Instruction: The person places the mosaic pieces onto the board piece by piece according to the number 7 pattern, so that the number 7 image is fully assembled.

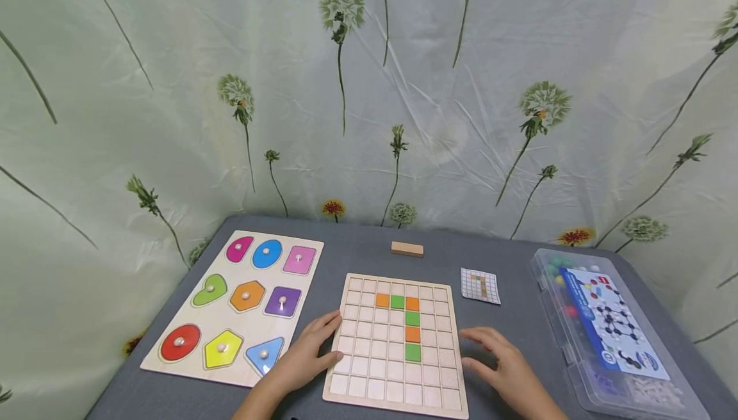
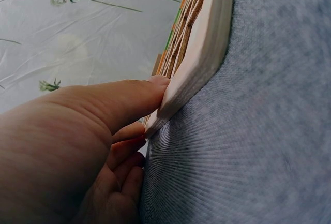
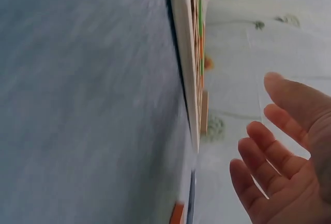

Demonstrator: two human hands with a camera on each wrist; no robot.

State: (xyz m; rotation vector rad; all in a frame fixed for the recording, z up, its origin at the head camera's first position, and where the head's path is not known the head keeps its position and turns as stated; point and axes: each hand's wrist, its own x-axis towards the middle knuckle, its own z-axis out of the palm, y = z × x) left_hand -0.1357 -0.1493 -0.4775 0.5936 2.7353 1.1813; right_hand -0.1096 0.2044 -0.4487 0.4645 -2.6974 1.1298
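Observation:
A wooden grid board (image 1: pixel 360 367) lies on the dark grey table, with several orange and green square tiles (image 1: pixel 412 318) forming a short row and a column down from its right end. My left hand (image 1: pixel 301 355) touches the board's left edge with its thumb and fingertips spread apart; in the left wrist view the thumb (image 2: pixel 137 97) rests against the rim. Just off the right edge is my right hand (image 1: pixel 503 369), holding nothing, its fingers relaxed and apart in the right wrist view. A small printed card (image 1: pixel 469 287) with a similar grid pattern lies beyond the right hand.
On the left lies a knobbed shape puzzle (image 1: pixel 230 260) with colourful pieces. A wooden block (image 1: pixel 407 249) sits behind the grid board. At the right stands a clear plastic case (image 1: pixel 582 381) with a molecule-printed sheet and small coloured parts. A flower-patterned curtain (image 1: pixel 438 100) hangs behind the table.

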